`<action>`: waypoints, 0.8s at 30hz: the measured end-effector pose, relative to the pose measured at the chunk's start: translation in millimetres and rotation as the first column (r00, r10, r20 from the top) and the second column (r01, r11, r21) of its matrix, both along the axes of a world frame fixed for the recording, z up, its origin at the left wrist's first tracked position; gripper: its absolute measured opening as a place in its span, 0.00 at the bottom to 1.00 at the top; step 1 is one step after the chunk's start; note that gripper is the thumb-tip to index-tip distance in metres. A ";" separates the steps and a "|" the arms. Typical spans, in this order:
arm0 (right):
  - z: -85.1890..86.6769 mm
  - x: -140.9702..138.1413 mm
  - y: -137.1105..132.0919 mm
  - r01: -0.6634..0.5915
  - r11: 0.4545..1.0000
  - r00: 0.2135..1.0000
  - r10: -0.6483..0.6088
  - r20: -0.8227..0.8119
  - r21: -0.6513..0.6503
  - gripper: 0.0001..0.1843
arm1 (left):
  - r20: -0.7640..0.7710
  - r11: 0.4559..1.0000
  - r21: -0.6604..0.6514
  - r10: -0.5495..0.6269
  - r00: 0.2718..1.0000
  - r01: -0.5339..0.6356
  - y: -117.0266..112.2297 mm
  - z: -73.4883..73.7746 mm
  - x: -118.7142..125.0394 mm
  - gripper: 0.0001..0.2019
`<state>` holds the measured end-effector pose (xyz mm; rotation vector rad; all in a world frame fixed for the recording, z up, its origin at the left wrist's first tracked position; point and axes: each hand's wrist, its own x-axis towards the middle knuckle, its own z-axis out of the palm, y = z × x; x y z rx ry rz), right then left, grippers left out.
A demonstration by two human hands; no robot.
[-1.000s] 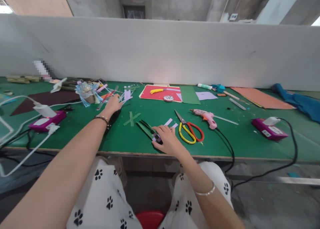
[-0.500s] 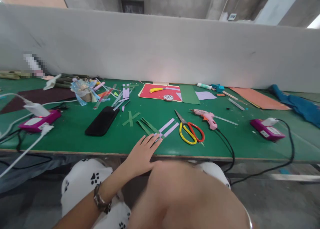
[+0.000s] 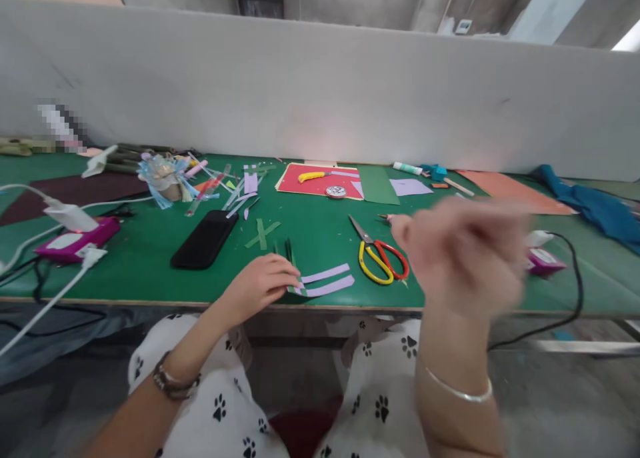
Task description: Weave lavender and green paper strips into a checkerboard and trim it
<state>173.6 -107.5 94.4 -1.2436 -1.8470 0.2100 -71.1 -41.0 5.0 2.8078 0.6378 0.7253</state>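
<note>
My left hand (image 3: 264, 286) pinches a woven piece of paper strips near the table's front edge. Its lilac strips (image 3: 327, 279) stretch off to the right, while green strips (image 3: 290, 250) point away from me. Raised over the right side of the table, my right hand (image 3: 465, 258) is smeared by motion, so its fingers do not show clearly. Behind that hand the glue gun (image 3: 384, 217) is mostly hidden, only its tip showing. Between my hands lie scissors (image 3: 383, 261) with one yellow and one red handle. A crossed pair of green strips (image 3: 262, 234) rests farther left.
A black phone (image 3: 205, 240) lies left of my left hand. Purple power strips (image 3: 75, 239) with cables sit at both sides. Red paper (image 3: 295, 181) carries a yellow utility knife (image 3: 313, 176) and a round tin-like disc (image 3: 335, 191). A white partition (image 3: 320, 91) stands behind.
My left hand has gone from lying flat on the woven strips to pinching them, and they have shifted left and nearer me. My right hand has swung up and right, over the glue gun.
</note>
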 end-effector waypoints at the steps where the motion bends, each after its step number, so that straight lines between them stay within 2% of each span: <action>1: 2.5 1.3 14.0 -0.026 0.999 0.997 0.027 -0.070 0.018 0.23 | 0.075 0.999 -0.012 0.043 0.996 -0.042 4.1 5.3 -2.2 0.13; 4: -12.3 -2.2 45.2 -0.084 0.993 0.987 0.071 -0.141 -0.085 0.15 | 0.294 0.977 -0.152 0.188 0.937 -0.148 16.5 21.8 -3.2 0.12; 6: -31.3 -7.8 56.1 -0.153 0.972 0.980 0.126 -0.154 -0.181 0.18 | 0.407 0.938 -0.308 0.279 0.870 -0.157 25.5 31.2 1.0 0.11; 9: -54.7 -15.6 63.4 -0.227 0.938 0.972 0.200 -0.124 -0.261 0.28 | 0.490 0.847 -0.528 0.368 0.791 -0.067 39.7 37.7 11.4 0.15; 11: -62.3 -18.9 66.4 -0.271 0.920 0.961 0.241 -0.138 -0.284 0.31 | 0.515 0.786 -0.616 0.353 0.781 0.050 47.7 36.0 18.3 0.18; 14: -65.6 -20.1 71.0 -0.380 0.877 0.917 0.314 -0.246 -0.295 0.27 | 0.614 0.696 -0.645 0.228 0.755 0.315 52.8 28.8 25.6 0.24; 16: -66.4 -20.0 73.5 -0.473 0.810 0.869 0.363 -0.336 -0.347 0.21 | 0.681 0.595 -0.652 0.186 0.708 0.470 50.5 25.2 28.9 0.26; 17: -66.9 -20.4 74.3 -0.507 0.773 0.849 0.369 -0.379 -0.382 0.18 | 0.690 0.539 -0.669 0.195 0.697 0.512 48.1 24.5 30.1 0.25; 19: -68.0 -22.5 75.2 -0.542 0.713 0.824 0.347 -0.448 -0.444 0.14 | 0.683 0.458 -0.701 0.208 0.700 0.547 42.4 25.1 31.9 0.23; 20: -68.3 -24.3 75.4 -0.547 0.698 0.819 0.332 -0.468 -0.462 0.13 | 0.676 0.439 -0.711 0.212 0.706 0.549 39.7 26.0 32.6 0.22; 24: -67.0 -33.1 75.9 -0.546 0.676 0.822 0.321 -0.470 -0.494 0.10 | 0.651 0.432 -0.736 0.243 0.719 0.521 33.7 28.8 35.0 0.20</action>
